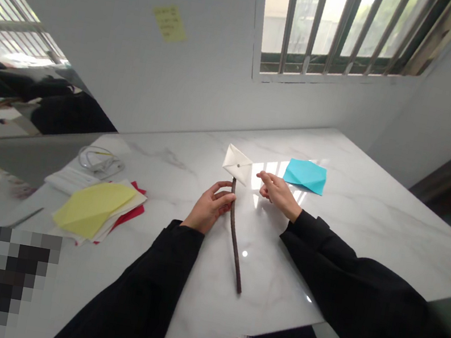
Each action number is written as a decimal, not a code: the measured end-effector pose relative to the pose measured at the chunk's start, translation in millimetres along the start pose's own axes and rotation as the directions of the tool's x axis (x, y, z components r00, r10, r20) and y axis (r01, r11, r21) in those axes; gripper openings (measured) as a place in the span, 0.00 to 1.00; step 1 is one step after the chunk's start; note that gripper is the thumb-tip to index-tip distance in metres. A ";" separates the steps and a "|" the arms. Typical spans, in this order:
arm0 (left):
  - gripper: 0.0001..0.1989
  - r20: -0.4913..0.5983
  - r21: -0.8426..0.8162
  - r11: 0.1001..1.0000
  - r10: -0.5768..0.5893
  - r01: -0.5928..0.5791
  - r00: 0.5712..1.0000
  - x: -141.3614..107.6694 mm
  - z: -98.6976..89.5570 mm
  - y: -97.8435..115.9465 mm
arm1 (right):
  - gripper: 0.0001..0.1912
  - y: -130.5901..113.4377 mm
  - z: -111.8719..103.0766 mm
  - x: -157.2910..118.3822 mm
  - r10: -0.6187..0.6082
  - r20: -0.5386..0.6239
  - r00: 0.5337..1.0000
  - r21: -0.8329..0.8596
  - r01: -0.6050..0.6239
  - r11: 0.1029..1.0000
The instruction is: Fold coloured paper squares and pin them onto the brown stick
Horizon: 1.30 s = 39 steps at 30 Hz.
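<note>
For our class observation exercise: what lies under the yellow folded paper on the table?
Under the yellow folded paper, white paper and red paper stick out at the edges. The yellow paper covers the rest, so the number of sheets cannot be seen.

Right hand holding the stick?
No, the left hand grips the dark stick below the white folded paper at its tip, while the right hand is apart from the stick.

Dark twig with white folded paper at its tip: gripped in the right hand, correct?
No: the head view shows the dark twig, with the white folded paper at its tip, gripped in the left hand, not the right hand.
</note>
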<state>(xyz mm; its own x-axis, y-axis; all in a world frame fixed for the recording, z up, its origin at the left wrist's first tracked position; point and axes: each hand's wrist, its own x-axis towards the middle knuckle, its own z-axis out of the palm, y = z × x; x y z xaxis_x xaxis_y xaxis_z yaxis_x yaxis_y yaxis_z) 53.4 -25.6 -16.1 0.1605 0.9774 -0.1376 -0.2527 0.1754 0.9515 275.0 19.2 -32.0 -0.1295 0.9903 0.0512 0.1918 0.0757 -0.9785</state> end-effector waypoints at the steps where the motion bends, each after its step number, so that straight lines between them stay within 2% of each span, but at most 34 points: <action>1: 0.28 0.001 0.001 1.000 0.001 -0.001 1.000 0.0 -0.1 -0.1 | 0.40 -1.8 0.8 -1.4 0.047 0.039 0.998 0.071 -0.050 0.996; 3: 0.28 0.000 0.001 1.000 0.003 -0.003 1.000 -0.4 0.2 0.0 | 0.39 -6.0 2.9 -5.2 0.108 0.176 0.978 0.208 -0.144 0.967; 6: 0.29 -0.007 -0.002 1.000 0.004 -0.004 1.000 -1.4 1.3 0.8 | 0.38 -10.1 5.2 -9.4 0.092 0.325 0.941 0.293 -0.193 0.937; 8: 0.29 -0.010 -0.003 1.000 0.005 -0.005 1.000 -1.8 2.0 1.3 | 0.38 -9.7 5.4 -8.8 0.081 0.292 0.953 0.280 -0.166 0.945; 11: 0.28 -0.011 0.003 1.000 0.002 -0.002 1.000 -1.7 1.9 1.3 | 0.36 -6.0 3.4 -4.3 0.091 0.127 0.988 0.265 -0.122 0.957; 14: 0.27 -0.008 0.004 1.000 0.002 -0.002 1.000 -0.9 0.9 0.6 | 0.35 -3.5 0.8 -1.2 0.123 0.016 0.992 0.290 -0.122 0.949; 16: 0.27 -0.002 0.004 1.000 0.002 -0.002 1.000 -0.5 0.5 0.4 | 0.35 -4.1 0.0 -2.0 0.159 0.060 0.985 0.342 -0.170 0.924; 20: 0.28 -0.002 0.002 1.000 0.001 -0.001 1.000 -0.3 0.8 1.0 | 0.31 -7.7 1.1 -6.2 0.161 0.297 0.941 0.394 -0.275 0.877; 22: 0.29 -0.005 0.002 1.000 -0.003 0.003 1.000 -0.3 1.2 1.2 | 0.31 -8.6 1.8 -6.5 0.153 0.292 0.944 0.378 -0.261 0.888; 24: 0.29 -0.010 0.005 1.000 -0.006 0.006 1.000 -0.4 1.4 1.2 | 0.31 -8.3 1.9 -5.3 0.167 0.212 0.963 0.370 -0.238 0.898; 27: 0.29 -0.013 0.008 1.000 -0.006 0.006 1.000 -0.5 1.6 1.2 | 0.25 -7.3 1.3 -3.1 0.184 0.094 0.978 0.366 -0.206 0.907; 30: 0.29 -0.009 0.008 1.000 -0.006 0.006 1.000 -0.5 1.8 1.3 | 0.22 -7.8 0.8 -3.5 0.204 0.054 0.978 0.371 -0.209 0.905; 33: 0.29 -0.007 0.013 1.000 -0.005 0.005 1.000 -0.7 2.0 1.4 | 0.25 -9.5 1.2 -6.6 0.220 0.190 0.957 0.394 -0.280 0.875; 36: 0.30 -0.007 0.010 1.000 -0.004 0.004 1.000 -0.9 1.8 1.2 | 0.32 -10.8 2.4 -9.4 0.159 0.369 0.916 0.380 -0.304 0.874; 37: 0.29 -0.007 0.009 1.000 -0.004 0.004 1.000 -0.9 1.6 1.1 | 0.33 -11.0 2.8 -9.7 0.140 0.382 0.913 0.376 -0.292 0.880; 39: 0.29 -0.005 0.009 1.000 -0.005 0.005 1.000 -0.9 1.3 0.8 | 0.33 -10.7 3.0 -9.4 0.139 0.325 0.936 0.378 -0.263 0.888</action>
<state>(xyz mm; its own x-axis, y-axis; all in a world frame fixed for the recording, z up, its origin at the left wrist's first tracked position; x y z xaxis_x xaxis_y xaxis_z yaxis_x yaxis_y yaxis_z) 54.3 -26.5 -14.8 0.1567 0.9772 -0.1434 -0.2433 0.1789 0.9533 271.3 8.8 -22.6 -0.4105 0.8990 -0.1528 -0.1630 -0.2372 -0.9577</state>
